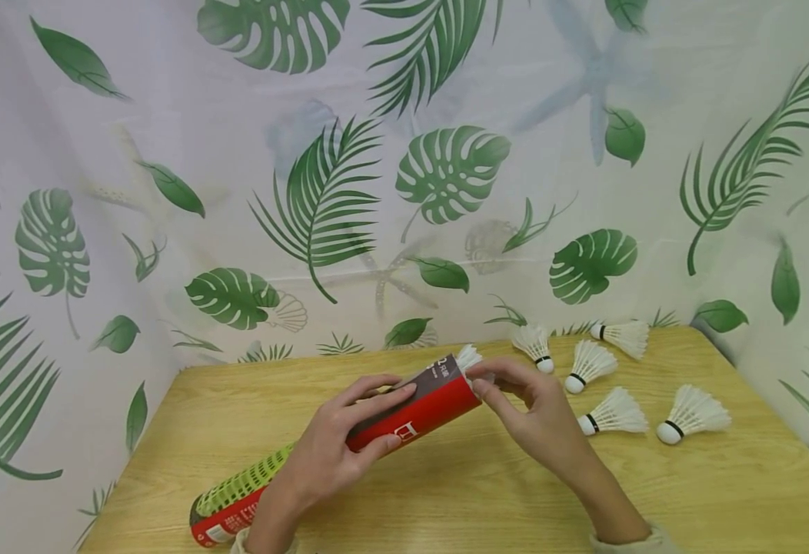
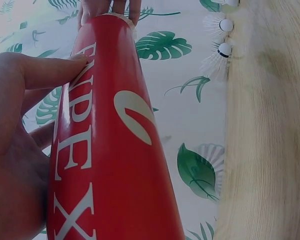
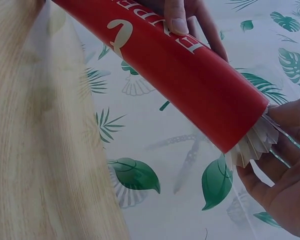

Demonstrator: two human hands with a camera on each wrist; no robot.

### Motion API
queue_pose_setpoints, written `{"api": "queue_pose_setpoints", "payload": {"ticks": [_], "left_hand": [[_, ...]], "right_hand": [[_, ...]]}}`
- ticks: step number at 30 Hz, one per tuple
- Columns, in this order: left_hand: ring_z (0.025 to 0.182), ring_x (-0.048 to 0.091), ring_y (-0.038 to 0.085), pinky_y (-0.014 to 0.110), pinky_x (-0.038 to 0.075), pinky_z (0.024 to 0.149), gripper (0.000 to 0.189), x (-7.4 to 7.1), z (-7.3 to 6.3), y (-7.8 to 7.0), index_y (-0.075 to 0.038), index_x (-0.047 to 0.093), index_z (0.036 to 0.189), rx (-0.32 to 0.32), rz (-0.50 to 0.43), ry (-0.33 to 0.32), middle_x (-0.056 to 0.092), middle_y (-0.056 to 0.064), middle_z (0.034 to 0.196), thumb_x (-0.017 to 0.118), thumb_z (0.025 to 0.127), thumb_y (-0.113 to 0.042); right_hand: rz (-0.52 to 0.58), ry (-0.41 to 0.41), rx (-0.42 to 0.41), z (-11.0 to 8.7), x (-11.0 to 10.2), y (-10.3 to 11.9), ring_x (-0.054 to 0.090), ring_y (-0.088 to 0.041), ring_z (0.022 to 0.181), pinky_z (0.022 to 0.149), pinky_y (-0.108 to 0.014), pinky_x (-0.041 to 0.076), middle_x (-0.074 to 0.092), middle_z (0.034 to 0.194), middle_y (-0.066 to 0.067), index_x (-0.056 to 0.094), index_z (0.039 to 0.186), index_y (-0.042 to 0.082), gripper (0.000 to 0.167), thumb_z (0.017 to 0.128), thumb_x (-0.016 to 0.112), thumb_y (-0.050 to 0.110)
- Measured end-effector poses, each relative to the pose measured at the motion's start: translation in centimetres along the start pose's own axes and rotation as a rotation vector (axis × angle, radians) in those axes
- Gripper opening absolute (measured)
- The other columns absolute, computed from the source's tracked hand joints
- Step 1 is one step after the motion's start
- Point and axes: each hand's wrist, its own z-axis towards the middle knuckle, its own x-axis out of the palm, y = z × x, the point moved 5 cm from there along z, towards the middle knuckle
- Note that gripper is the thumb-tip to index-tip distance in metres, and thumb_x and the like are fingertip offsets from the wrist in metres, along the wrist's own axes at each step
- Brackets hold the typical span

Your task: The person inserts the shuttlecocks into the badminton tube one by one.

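My left hand grips a red, grey and green shuttlecock tube around its middle, thumb on the red side with white lettering. The tube slants up to the right, its lower end by the table's front left. White feathers of a shuttlecock stick out of the raised open end; its cork is hidden inside. My right hand is at that mouth, thumb and fingertips curled about the feathers and pinching them. In the left wrist view, the right hand's fingers show behind the tube's rim.
Several white shuttlecocks lie on the right of the wooden table, among them one shuttlecock at the far right and one shuttlecock near the back. A leaf-printed cloth hangs behind the table and along both sides.
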Motion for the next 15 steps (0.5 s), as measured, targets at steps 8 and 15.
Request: {"api": "queue_pose_setpoints", "payload": {"ticks": [8, 15], "left_hand": [[0.13, 0.05, 0.013, 0.04, 0.054, 0.096, 0.064, 0.04, -0.05, 0.09, -0.044, 0.056, 0.146, 0.011, 0.002, -0.003, 0.049, -0.016, 0.147, 0.078, 0.092, -0.02], [0.13, 0.051, 0.014, 0.04, 0.055, 0.096, 0.063, 0.03, -0.02, 0.12, -0.042, 0.056, 0.146, 0.015, 0.004, -0.001, 0.049, -0.015, 0.147, 0.078, 0.092, -0.019]], "right_hand": [[0.032, 0.033, 0.014, 0.01, 0.31, -0.08, 0.07, -0.018, 0.097, 0.09, -0.025, 0.056, 0.072, 0.109, -0.004, 0.072, 0.115, 0.008, 0.02, 0.097, 0.067, 0.0], [0.045, 0.051, 0.018, 0.1, 0.48, 0.01, 0.07, -0.017, 0.102, 0.091, -0.026, 0.055, 0.073, 0.113, -0.006, 0.07, 0.116, 0.007, 0.02, 0.097, 0.066, 0.0]]}}
